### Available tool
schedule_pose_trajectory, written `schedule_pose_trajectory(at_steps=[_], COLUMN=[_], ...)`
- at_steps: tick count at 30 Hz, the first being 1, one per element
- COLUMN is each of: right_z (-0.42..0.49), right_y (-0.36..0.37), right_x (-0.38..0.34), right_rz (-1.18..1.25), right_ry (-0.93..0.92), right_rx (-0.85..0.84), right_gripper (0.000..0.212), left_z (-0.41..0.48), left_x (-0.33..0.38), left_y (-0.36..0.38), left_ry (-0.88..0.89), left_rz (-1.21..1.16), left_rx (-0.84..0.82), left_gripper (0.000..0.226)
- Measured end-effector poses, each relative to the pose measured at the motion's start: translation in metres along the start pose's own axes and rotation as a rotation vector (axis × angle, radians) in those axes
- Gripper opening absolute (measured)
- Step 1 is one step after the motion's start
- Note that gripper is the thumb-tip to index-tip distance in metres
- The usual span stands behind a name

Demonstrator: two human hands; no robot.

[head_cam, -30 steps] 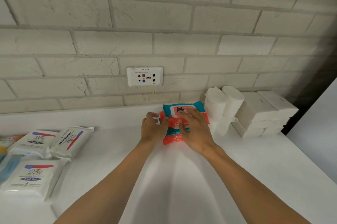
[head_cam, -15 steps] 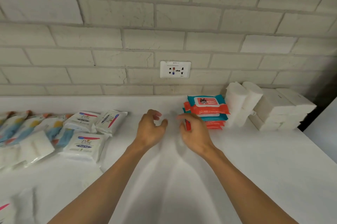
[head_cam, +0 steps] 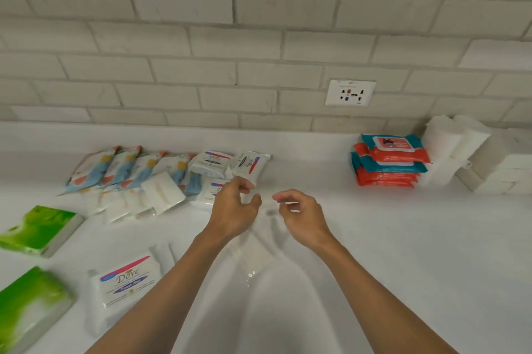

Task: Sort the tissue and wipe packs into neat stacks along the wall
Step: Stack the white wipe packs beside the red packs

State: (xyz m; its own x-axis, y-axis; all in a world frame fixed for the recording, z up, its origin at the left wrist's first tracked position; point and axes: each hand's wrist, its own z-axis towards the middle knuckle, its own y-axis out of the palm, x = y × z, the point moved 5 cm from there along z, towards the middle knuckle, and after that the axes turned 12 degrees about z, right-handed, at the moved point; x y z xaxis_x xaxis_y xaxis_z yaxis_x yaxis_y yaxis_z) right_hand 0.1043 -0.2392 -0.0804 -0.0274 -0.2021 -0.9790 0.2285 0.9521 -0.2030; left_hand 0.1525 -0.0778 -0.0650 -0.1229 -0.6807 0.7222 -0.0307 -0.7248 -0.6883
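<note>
A neat stack of orange and teal wipe packs [head_cam: 390, 163] stands by the wall at the right. White tissue packs [head_cam: 457, 140] and folded white stacks [head_cam: 501, 169] sit further right. White Dove packs [head_cam: 211, 163] [head_cam: 250, 163] lie near the wall at centre, another Dove pack [head_cam: 128, 281] lies near me. Colourful blue and orange packs [head_cam: 126, 169] fan out at left above small white packs [head_cam: 162, 195]. My left hand [head_cam: 234, 209] hovers with loosely curled fingers just in front of the Dove packs, holding nothing. My right hand [head_cam: 299, 214] hovers beside it, also empty.
Two green tissue packs [head_cam: 40, 228] [head_cam: 27, 307] lie at the left edge of the white counter [head_cam: 403, 253]. A wall socket [head_cam: 349, 93] sits in the brick wall above the counter.
Both hands left the orange and teal stack and moved left towards the Dove packs. My view has swung left, bringing the green packs into sight.
</note>
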Motion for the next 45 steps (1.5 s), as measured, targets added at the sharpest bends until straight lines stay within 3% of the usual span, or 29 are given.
schedule_pose_trajectory(at_steps=[11,15,21,24,28,31,35,41,45], right_z=[0.011,0.03,0.051,0.056,0.055,0.052,0.048,0.019,-0.003], right_y=[0.077,0.095,0.12,0.125,0.126,0.128,0.138,0.137,0.139], right_x=[0.009,0.019,0.016,0.019,0.024,0.027,0.02,-0.002,-0.007], right_rz=[0.044,0.108,0.136,0.169,0.33,0.385,0.469,0.593,0.655], right_ry=[0.229,0.362,0.484,0.524,0.583,0.585,0.523,0.466,0.46], right_rx=[0.013,0.05,0.07,0.085,0.086,0.081,0.064,-0.024,-0.051], right_gripper=[0.023,0.033,0.054,0.047,0.018,0.016,0.035,0.03,0.03], left_z=[0.019,0.031,0.043,0.047,0.049,0.046,0.038,0.016,0.005], left_x=[-0.074,-0.082,-0.084,-0.091,-0.108,-0.113,-0.107,-0.107,-0.118], left_y=[-0.057,-0.06,-0.046,-0.043,-0.043,-0.045,-0.048,-0.067,-0.091], left_ry=[-0.105,-0.129,-0.141,-0.169,-0.221,-0.252,-0.252,-0.23,-0.142], left_rz=[0.148,0.211,0.232,0.227,0.184,0.099,-0.021,-0.224,-0.092], left_rx=[0.051,-0.037,-0.188,-0.191,-0.18,-0.154,-0.135,-0.135,-0.15], left_gripper=[0.033,0.046,0.04,0.042,0.041,0.037,0.04,0.039,0.029])
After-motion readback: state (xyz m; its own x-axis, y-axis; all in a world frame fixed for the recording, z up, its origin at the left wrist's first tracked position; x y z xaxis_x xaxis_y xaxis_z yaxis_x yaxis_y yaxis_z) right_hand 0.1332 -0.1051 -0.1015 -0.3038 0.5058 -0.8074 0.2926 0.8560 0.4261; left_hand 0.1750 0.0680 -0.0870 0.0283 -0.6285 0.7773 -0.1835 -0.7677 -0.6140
